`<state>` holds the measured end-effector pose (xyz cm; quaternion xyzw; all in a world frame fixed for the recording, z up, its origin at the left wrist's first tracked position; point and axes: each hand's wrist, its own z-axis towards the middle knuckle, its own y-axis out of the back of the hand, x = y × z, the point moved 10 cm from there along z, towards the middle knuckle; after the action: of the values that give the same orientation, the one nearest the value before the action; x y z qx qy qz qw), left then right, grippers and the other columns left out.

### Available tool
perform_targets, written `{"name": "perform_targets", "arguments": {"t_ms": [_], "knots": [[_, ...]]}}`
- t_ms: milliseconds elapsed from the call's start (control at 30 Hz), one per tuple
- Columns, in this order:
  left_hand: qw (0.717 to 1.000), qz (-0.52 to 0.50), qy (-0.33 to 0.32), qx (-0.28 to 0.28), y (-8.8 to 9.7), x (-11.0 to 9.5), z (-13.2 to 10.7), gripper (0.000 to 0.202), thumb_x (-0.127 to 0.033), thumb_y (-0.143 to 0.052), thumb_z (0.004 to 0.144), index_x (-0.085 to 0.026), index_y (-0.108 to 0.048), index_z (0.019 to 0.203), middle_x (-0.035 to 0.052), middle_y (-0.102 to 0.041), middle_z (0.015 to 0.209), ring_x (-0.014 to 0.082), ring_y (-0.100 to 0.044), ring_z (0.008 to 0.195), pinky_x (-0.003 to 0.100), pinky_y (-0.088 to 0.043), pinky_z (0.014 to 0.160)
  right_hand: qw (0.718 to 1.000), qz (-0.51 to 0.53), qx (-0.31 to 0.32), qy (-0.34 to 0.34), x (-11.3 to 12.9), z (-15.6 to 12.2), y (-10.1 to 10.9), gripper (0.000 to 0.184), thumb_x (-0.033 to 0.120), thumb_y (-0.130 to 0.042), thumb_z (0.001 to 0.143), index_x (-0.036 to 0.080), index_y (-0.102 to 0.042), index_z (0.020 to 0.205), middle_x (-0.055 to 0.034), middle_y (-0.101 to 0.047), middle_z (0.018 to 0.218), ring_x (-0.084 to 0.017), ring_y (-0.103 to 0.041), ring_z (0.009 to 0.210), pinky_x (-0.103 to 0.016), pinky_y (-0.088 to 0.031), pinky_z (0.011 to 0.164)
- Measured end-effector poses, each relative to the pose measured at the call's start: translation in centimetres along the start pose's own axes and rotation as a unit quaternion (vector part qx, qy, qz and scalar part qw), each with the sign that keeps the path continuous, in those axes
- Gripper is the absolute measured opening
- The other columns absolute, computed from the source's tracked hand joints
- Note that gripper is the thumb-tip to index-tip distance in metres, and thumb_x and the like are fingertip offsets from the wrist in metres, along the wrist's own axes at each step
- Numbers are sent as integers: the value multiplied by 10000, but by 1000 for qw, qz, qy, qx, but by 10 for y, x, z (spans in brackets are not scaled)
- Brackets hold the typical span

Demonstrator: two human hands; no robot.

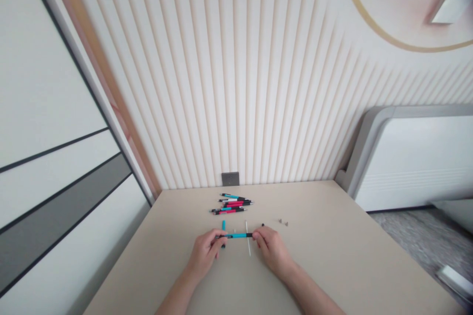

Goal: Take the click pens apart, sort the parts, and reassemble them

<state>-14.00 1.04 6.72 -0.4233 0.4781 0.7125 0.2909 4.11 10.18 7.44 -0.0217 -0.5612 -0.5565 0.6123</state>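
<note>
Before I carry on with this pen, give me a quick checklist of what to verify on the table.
1. Left hand and right hand both on the blue pen: ok.
2. Thin white stick free of the hands: ok.
3. Loose blue piece beside the left hand: ok.
4. Small metal bits together on the right: ok.
5. Pile of pens apart from the hands: ok.
6. Pen's inner parts: cannot tell, hands cover them.
</note>
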Motion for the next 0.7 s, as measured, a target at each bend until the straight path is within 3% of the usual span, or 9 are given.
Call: {"name": "perform_targets", "arguments": {"t_ms": [533,700], "knots": [[999,3,11,42,-4,0,-1,356,-486,-498,899,-180,-662,822,-3,-613,584,114,-518,415,206,-402,449,984,-124,-46,117,27,-6,2,351,325,-378,1018,207,-612,783,-44,-605,702,-187,-513,664,-294,-366,649],[997,32,-60,-28,9,-13,-1,288,-443,-525,900,-199,-677,920,11,-633,666,130,-539,488,225,-450,518,991,-71,-40,103,34,-6,6,279,309,-383,1010,220,-634,928,-58,-624,789,-204,-541,752,-308,-410,702]]}}
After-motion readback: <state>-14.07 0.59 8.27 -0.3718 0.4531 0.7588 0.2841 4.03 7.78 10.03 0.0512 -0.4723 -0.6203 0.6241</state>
